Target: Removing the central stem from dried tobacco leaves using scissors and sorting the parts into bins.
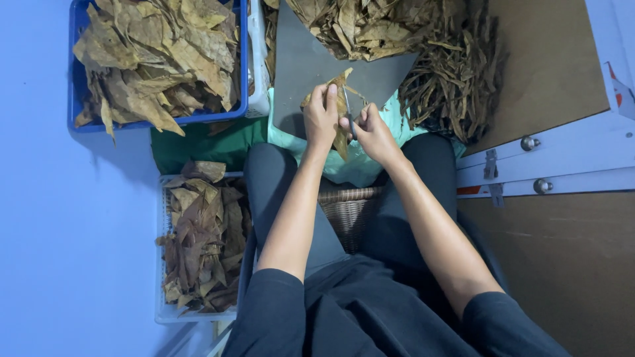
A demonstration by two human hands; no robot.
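My left hand (pixel 321 114) grips a dry brown leaf (pixel 340 89) that stands up above my knees. My right hand (pixel 372 129) pinches the same leaf from the right side, with a thin stem or blade (pixel 348 112) running between the two hands. Both hands are over a grey board (pixel 311 63) and a light green cloth (pixel 357 162) on my lap. The lower end of the leaf hangs down between my wrists.
A blue crate (pixel 78 79) of dry leaves sits at the upper left. A white tray (pixel 161 264) with more leaves lies at the left of my leg. Leaf stems (pixel 450 79) pile at the upper right beside a leaf heap (pixel 357 26). A wicker basket (pixel 347 208) sits between my legs.
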